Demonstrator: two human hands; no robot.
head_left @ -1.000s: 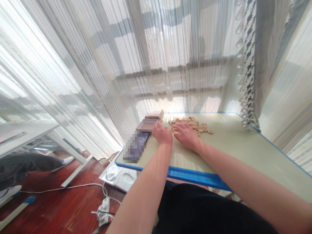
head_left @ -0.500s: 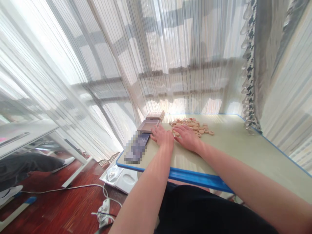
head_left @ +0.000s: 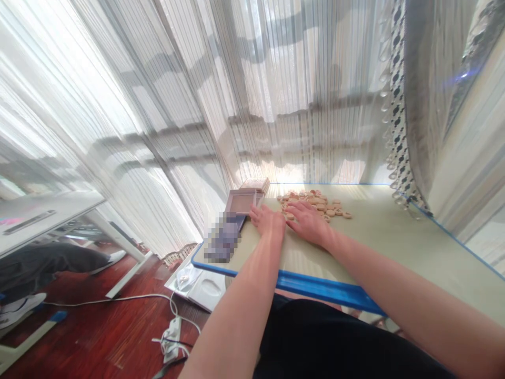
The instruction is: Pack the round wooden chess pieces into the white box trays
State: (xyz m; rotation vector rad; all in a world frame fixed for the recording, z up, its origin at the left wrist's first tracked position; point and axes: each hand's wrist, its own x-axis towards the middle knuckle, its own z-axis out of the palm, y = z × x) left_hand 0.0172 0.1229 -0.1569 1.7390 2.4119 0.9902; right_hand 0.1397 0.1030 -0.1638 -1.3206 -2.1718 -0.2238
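Observation:
A shallow open box (head_left: pixel 241 202) lies near the back left corner of the pale green table (head_left: pixel 379 237). My left hand (head_left: pixel 268 220) is at its right corner, fingers apart; the near edge of the box looks slightly raised. Round wooden pieces (head_left: pixel 315 201) lie in a loose heap at the back of the table. My right hand (head_left: pixel 307 222) rests palm down at the near side of the heap, fingers spread, touching or just over some pieces.
Behind the box sits a flat light-coloured box (head_left: pixel 255 184). A dark, pixelated flat object (head_left: pixel 224 238) lies at the table's left end. Curtains hang behind. At left are a white table (head_left: pixel 51 216), a person's leg (head_left: pixel 59 263) and a power strip (head_left: pixel 172 339) on the floor.
The view has shifted slightly. The open box appears tilted up a little more beside my left hand. My right hand stays by the wooden pieces.

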